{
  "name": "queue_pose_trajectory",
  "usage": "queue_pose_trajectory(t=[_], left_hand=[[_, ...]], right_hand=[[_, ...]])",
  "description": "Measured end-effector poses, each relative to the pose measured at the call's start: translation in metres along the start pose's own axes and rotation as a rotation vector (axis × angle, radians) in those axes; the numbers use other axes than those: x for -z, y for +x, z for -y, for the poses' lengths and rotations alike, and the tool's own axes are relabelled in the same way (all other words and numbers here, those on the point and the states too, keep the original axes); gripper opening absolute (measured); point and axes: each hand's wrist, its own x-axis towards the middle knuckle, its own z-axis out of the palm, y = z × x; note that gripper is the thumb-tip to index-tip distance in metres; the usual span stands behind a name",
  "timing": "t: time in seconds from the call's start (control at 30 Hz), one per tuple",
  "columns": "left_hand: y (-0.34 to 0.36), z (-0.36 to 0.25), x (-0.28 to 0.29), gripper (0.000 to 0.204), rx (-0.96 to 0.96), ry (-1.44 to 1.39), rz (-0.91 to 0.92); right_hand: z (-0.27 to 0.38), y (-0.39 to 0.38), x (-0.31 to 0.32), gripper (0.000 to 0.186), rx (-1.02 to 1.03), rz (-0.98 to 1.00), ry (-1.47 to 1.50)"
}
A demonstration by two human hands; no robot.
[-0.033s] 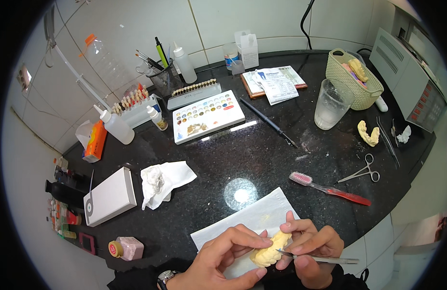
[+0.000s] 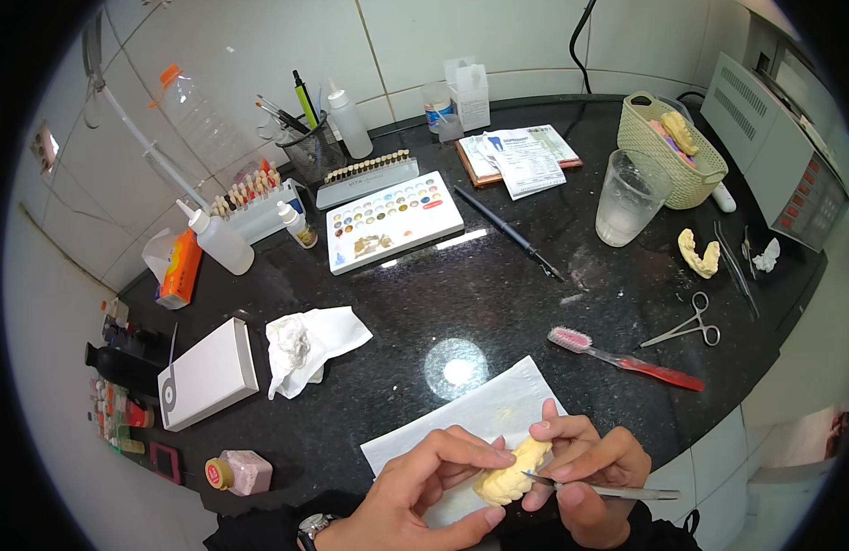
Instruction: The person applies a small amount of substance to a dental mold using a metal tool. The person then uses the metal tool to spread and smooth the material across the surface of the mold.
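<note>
My left hand (image 2: 434, 473) grips a pale yellow plaster dental cast (image 2: 505, 481), its thumb below and fingertips on top. My right hand (image 2: 597, 464) pinches a slim metal-handled scalpel (image 2: 631, 493), whose pointed tip meets the cast beside a small blue mark. Some fingers of the right hand also steady the cast's far end. Both hands are over a white paper sheet (image 2: 415, 444) at the near edge of the black counter. Part of the cast is hidden behind my fingers.
To the right lie a red toothbrush (image 2: 627, 361), locking forceps (image 2: 686, 323) and another cast (image 2: 697, 254). A plastic cup (image 2: 630, 200) stands by a basket (image 2: 705, 179). Leftward are crumpled tissue (image 2: 314, 344), a white box (image 2: 213, 375) and a pink-filled jar (image 2: 245, 472). Farther back sits a paint palette (image 2: 388, 243).
</note>
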Motion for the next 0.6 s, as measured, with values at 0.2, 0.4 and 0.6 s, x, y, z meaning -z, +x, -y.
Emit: queue_pose_trajectory(t=[0.2, 0.4, 0.6], left_hand=[[0.001, -0.002, -0.001, 0.048, 0.058, 0.051, -0.108], [0.009, -0.022, -0.003, 0.05, 0.112, 0.412, -0.045], [0.008, -0.018, -0.005, 0.045, 0.003, 0.447, -0.04]], right_hand=[[-0.002, -0.001, 0.004, 0.019, -0.074, -0.071, -0.121], [-0.001, 0.002, 0.011, 0.016, -0.045, 0.009, -0.14], [0.005, -0.006, 0.014, 0.014, 0.026, 0.062, -0.22]])
